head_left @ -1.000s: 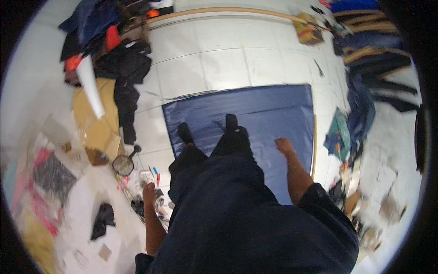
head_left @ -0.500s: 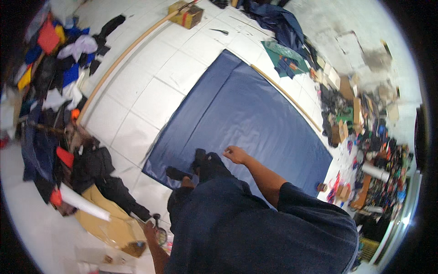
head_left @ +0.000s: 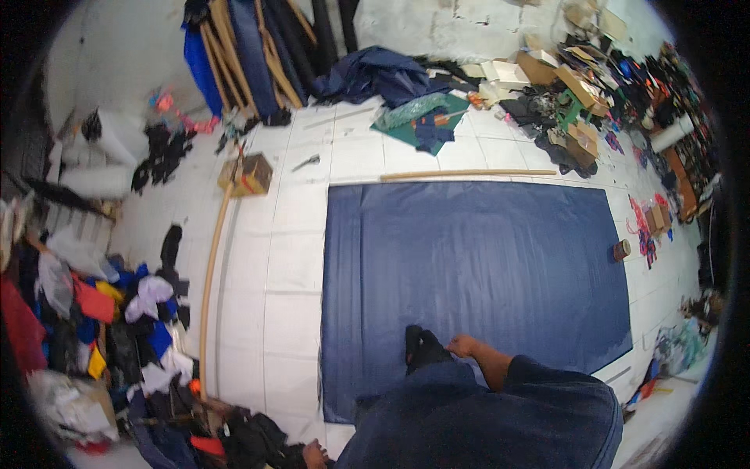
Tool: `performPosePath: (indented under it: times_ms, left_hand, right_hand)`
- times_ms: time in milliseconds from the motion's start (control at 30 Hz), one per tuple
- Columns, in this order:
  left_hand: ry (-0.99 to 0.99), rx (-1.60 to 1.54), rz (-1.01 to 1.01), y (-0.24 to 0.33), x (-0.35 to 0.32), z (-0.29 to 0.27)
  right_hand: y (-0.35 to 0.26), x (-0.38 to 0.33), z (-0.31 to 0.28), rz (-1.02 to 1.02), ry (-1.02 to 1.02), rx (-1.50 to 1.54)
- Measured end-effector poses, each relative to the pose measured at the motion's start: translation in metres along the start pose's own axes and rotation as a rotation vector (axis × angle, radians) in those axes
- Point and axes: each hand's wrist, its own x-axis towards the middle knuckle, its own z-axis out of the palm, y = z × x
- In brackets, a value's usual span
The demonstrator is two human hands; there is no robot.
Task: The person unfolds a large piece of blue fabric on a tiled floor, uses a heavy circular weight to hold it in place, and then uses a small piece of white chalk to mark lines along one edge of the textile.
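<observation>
A large navy blue sheet of fabric point(head_left: 484, 266) lies spread on the white tiled floor, and I stand on it in dark footwear point(head_left: 414, 344). My right hand point(head_left: 464, 346) hangs above the sheet, close to my feet, with its fingers curled together. Whatever may be pinched at the fingertips is too small to make out. Down at the lower edge, my left hand point(head_left: 315, 455) is partly cut off by the frame, beside a heap of dark cloth point(head_left: 254, 438). How its fingers are held does not show clearly.
A long wooden pole point(head_left: 209, 297) runs left of the sheet to a cardboard box point(head_left: 248, 175). Scissors point(head_left: 306, 162) lie nearby. A shorter pole point(head_left: 469, 173) follows the far edge; a can point(head_left: 621, 250) stands at the right. Cloth scraps point(head_left: 117, 313) and fabric rolls point(head_left: 250, 55) lie around.
My view has turned, so the sheet appears squarer and the fabric rolls by the wall have come in. My right hand is still over the sheet; the left is lower in the picture.
</observation>
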Motion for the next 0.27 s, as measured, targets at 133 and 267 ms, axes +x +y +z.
performPosePath:
  times_ms: [133, 267]
  left_hand:
    - [0.311, 1.091, 0.182, -0.003, 0.023, 0.153]
    - [0.134, 1.116, 0.188, 0.009, 0.061, 0.249]
  right_hand:
    - [0.008, -0.010, -0.070, 0.254, 0.042, 0.234]
    - [0.049, 0.012, -0.135, 0.435, 0.044, 0.254]
